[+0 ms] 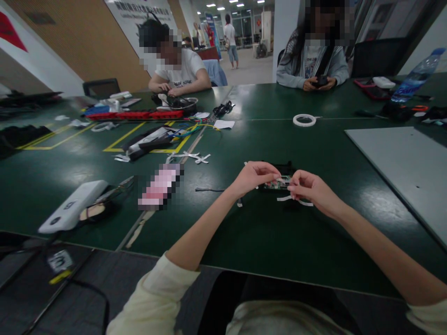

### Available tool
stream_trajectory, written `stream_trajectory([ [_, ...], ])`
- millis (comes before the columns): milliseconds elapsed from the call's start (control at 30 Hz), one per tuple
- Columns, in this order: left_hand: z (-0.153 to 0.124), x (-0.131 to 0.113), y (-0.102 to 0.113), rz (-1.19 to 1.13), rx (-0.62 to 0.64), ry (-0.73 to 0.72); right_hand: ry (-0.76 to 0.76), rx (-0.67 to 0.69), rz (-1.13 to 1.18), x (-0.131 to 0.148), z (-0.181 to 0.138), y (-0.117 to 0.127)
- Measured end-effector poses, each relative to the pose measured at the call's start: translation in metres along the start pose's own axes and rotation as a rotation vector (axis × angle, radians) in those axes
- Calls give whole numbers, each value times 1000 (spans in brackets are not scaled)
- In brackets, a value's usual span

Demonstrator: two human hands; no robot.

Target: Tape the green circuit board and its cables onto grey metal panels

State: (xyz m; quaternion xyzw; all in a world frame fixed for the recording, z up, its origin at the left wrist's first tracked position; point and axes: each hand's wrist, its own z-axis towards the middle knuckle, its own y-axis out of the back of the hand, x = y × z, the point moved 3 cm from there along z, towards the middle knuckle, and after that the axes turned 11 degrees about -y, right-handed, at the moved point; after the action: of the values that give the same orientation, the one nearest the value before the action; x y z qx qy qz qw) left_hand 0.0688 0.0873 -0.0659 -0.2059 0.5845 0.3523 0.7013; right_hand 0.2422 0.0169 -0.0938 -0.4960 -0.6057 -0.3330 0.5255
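A small green circuit board (276,184) lies in a black casing (283,168) on the dark green table (265,232). My left hand (254,177) pinches at the board's left end, fingers closed. My right hand (309,190) pinches at its right end, with white tape strips (290,199) under its fingers. A thin black wire (208,190) lies on the table to the left.
A white tape roll (304,120) sits farther back, and a grey panel (408,167) lies at the right. White device (74,205), tape pieces (195,157) and red tools (134,114) lie at the left. Two people sit across the table; a water bottle (417,75) stands far right.
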Motion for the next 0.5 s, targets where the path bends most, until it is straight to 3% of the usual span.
stream_trajectory([
  [167,1,4,3,31,-89,9,4,-134,-26,-1,2,9],
  [367,2,6,6,151,-105,50,112,-217,-478,2,-1,10],
  [500,4,7,5,170,-119,11,146,-241,-528,6,-4,5],
])
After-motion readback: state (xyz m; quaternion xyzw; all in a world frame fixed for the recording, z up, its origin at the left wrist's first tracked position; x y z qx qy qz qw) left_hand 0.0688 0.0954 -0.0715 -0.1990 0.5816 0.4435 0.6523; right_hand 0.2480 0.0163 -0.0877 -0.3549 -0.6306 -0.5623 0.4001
